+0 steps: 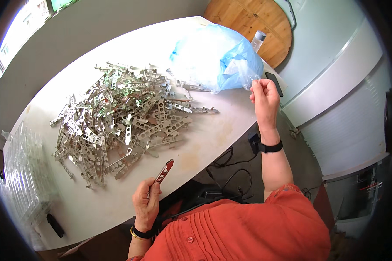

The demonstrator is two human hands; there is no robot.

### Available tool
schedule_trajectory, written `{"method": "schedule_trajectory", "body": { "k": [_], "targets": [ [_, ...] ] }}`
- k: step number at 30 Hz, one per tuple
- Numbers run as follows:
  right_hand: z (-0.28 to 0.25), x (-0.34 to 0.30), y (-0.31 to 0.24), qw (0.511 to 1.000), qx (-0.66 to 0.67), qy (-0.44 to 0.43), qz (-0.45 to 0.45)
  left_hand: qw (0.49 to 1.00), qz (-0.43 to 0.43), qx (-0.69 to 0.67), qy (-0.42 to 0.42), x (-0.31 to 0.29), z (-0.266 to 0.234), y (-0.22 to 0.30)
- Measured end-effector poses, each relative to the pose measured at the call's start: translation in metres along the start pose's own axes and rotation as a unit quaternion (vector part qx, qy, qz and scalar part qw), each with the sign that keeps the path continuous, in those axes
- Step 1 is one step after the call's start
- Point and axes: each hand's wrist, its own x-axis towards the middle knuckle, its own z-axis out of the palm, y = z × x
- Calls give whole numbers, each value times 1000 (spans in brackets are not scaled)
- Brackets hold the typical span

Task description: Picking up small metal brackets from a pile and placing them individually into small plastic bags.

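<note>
My left hand (146, 203) is closed round the lower end of a narrow perforated metal strip (163, 171), held tilted above the table's near edge. The strip has a row of holes and looks reddish on the side that shows. Farther right, my right hand (265, 101) is raised with thumb and fingers pinched together on a piece of clear plastic film (247, 75) beside the blue plastic bag (222, 52). A big heap of similar metal strips (122, 122) lies tangled to the left on the white table (204, 139).
Stacked clear plastic trays (28, 178) line the table's left end, with a black object (55, 225) beside them. A dark phone (274, 84) and a capped bottle (258, 41) are near the bag. Black cables (235, 169) hang below the table edge. Behind leans a round wooden board (257, 17).
</note>
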Motion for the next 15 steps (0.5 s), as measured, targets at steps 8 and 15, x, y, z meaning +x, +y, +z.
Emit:
{"method": "schedule_trajectory", "body": {
  "k": [8,15],
  "targets": [
    [12,-78,-49,977,-51,-76,-192,996,-38,-77,-34,0,-4,6],
    [53,-131,-53,937,-4,-330,-116,975,86,-132,-155,15,-20,22]
  ]
}}
